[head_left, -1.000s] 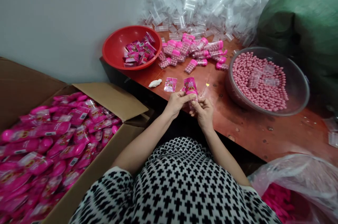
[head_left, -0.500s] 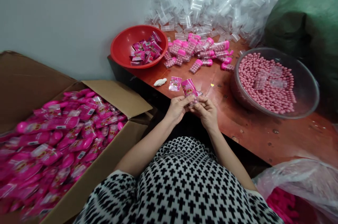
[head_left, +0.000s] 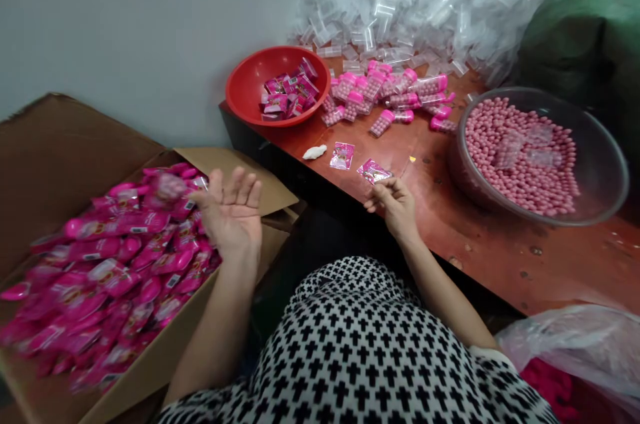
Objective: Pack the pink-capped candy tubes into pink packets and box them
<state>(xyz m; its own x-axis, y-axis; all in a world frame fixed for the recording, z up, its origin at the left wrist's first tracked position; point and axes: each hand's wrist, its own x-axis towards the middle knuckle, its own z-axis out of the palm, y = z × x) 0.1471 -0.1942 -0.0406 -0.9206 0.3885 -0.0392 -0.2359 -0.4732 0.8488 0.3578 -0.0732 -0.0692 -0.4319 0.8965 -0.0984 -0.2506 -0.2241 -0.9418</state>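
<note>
My left hand (head_left: 233, 214) is palm up with its fingers spread, above the side of the cardboard box (head_left: 125, 384). Just off its fingertips, a blurred pink pack (head_left: 170, 187) hangs in the air over the pile of pink packs (head_left: 120, 237) in the box. At the front edge of the table, my right hand (head_left: 395, 204) has its fingers curled closed at the lower edge of a shiny pink packet (head_left: 374, 171). A second flat packet (head_left: 342, 155) lies to the left of it on the wood.
A red bowl (head_left: 235, 101) holds small pink packets. Several pink-capped tubes of beads (head_left: 383, 123) lie behind the flat packets. To the right stands a clear basin (head_left: 607, 164) of pink beads. Clear empty tubes (head_left: 385, 11) are heaped at the back. A plastic bag (head_left: 575, 337) sits front right.
My hands have parted. The left swung left to the box and let go of the pink pack, which is now airborne. My right hand stayed near the table edge, at the shiny packet.
</note>
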